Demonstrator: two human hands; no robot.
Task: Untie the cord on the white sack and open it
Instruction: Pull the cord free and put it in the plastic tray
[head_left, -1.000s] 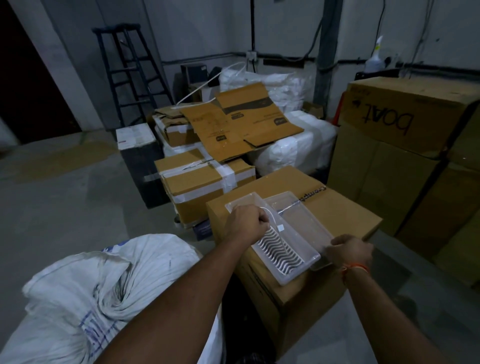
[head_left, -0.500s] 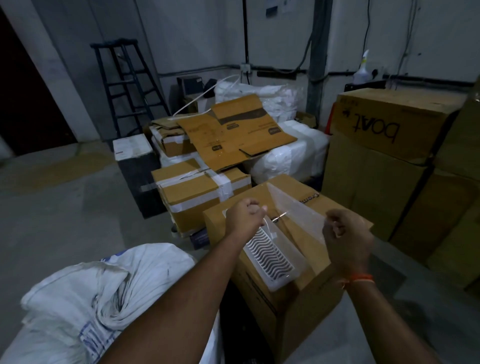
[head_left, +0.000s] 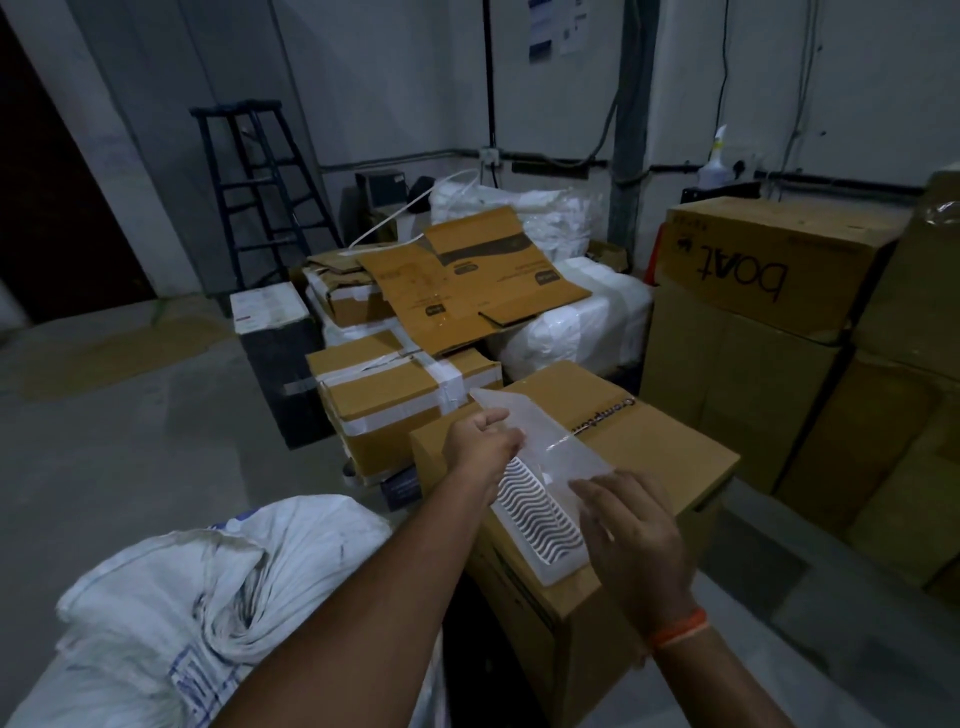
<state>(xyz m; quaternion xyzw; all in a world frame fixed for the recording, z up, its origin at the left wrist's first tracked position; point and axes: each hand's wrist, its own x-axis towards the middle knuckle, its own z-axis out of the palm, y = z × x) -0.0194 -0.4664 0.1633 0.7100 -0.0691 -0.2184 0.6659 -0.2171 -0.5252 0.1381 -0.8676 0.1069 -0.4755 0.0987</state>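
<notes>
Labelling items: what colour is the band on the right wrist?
Orange wristband, clearest in the head view.

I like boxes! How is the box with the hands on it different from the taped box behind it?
The near box has a plain closed top and carries a clear plastic case. The taped box is wrapped in white tape, looks dented, and sits lower, with nothing on top. Both are brown cardboard.

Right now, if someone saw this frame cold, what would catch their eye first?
First, the two bare hands at centre working a clear plastic box with a wavy-patterned insert on a cardboard carton: the left hand pinches its raised lid, the right hand steadies its near end. Next, the crumpled white sack lies untouched at lower left. Stacked cartons and a dark stepladder fill the dim background.
</notes>
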